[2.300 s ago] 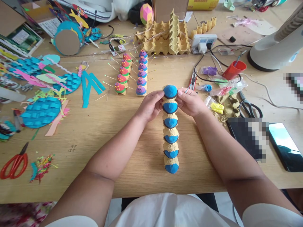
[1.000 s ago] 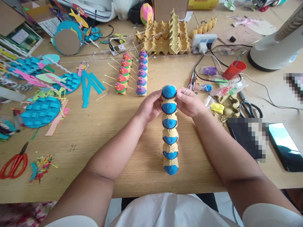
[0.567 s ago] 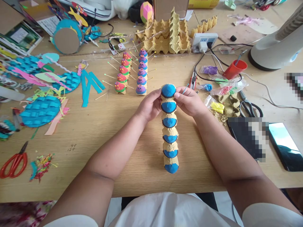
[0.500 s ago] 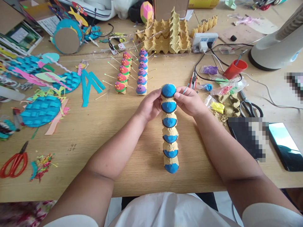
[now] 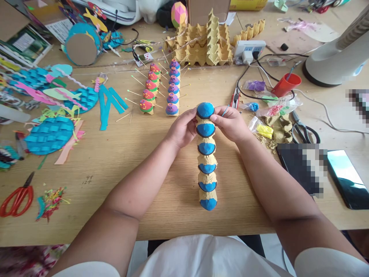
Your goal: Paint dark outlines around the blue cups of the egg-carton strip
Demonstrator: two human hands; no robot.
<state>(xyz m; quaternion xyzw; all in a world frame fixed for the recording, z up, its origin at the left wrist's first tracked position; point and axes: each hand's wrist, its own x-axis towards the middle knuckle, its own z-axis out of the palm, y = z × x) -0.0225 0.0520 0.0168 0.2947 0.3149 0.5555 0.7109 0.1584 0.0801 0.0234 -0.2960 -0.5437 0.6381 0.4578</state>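
Observation:
A strip of egg carton (image 5: 206, 148) points toward me over the table, its several bumps capped with blue clay and edged with a dark line. My left hand (image 5: 184, 127) is closed on the far end from the left side. From the right, my right hand (image 5: 230, 122) has its thumb against the edge of the farthest blue cap. A thin blue stick (image 5: 225, 110) pokes up from between the right fingers; its lower part is hidden. Beyond my hands stand two painted carton caterpillars, one red and green (image 5: 148, 95), one purple and blue (image 5: 173, 90), with pins stuck in them.
Egg trays (image 5: 190, 54) and a power strip (image 5: 249, 48) lie at the back. On the right are a red cup (image 5: 286, 84), bagged clay (image 5: 264, 130), black scissors (image 5: 305, 130) and a phone (image 5: 348, 179). Red-handled scissors (image 5: 19, 200) and blue woven paper discs (image 5: 50, 134) lie left.
The near end of the carton strip has shifted very slightly up and to the left. Both hands keep almost the same place and hold.

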